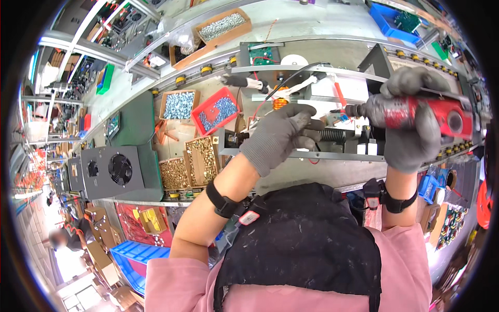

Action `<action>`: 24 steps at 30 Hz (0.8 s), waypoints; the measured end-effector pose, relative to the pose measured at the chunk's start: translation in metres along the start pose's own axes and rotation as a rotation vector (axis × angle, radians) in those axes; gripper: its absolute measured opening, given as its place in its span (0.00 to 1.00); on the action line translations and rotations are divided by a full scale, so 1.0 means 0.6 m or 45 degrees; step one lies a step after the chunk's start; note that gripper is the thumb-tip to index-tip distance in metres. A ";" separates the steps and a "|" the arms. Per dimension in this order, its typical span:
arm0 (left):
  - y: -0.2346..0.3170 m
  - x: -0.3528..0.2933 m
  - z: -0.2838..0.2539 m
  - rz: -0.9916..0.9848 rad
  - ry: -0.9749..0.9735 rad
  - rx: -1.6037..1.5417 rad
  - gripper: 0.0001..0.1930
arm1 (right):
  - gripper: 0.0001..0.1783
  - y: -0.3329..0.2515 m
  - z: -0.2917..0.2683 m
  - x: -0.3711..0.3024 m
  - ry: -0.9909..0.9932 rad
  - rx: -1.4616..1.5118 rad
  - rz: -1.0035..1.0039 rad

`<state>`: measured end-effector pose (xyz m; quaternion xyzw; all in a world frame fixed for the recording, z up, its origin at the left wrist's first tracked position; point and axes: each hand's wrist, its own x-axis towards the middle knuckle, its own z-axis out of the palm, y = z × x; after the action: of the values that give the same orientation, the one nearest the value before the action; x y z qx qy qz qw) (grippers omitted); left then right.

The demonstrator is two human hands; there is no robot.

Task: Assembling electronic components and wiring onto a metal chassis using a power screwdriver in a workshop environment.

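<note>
Fingers (300, 111) of our left hand (275, 135) curl close together, pinching what we cannot tell, over the metal frame (338, 156), while the red power drill (400, 112), gripped in our nearer right hand (408, 148), lies rightward of them, long axis sideways, tip pointing left toward them.

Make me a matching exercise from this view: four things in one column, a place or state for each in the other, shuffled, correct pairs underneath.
Things
1. red power driver
2. red tray
3. dark grey panel
4. orange coil

Places and states
A. has a round black fan set in it
B. just beyond the left hand, on the far side of it from the person
C. holds small bluish metal parts
D. gripped in the right hand

Pairs: 1-D, 2-C, 3-A, 4-B
</note>
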<state>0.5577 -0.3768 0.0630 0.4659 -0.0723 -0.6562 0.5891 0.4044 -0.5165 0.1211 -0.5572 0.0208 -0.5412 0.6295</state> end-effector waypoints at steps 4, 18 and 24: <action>-0.016 0.006 -0.011 0.038 0.018 -0.034 0.18 | 0.23 -0.004 0.041 -0.012 -0.138 0.055 0.003; -0.023 0.005 0.003 -0.184 0.050 0.076 0.24 | 0.24 0.008 0.052 -0.021 -0.357 0.210 0.059; -0.012 -0.009 -0.001 -0.188 -0.087 -0.107 0.28 | 0.25 0.004 0.052 -0.025 -0.388 0.060 -0.080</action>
<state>0.5527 -0.3698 0.0609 0.4221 -0.0302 -0.7160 0.5552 0.4193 -0.4852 0.1226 -0.6182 -0.1052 -0.4702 0.6210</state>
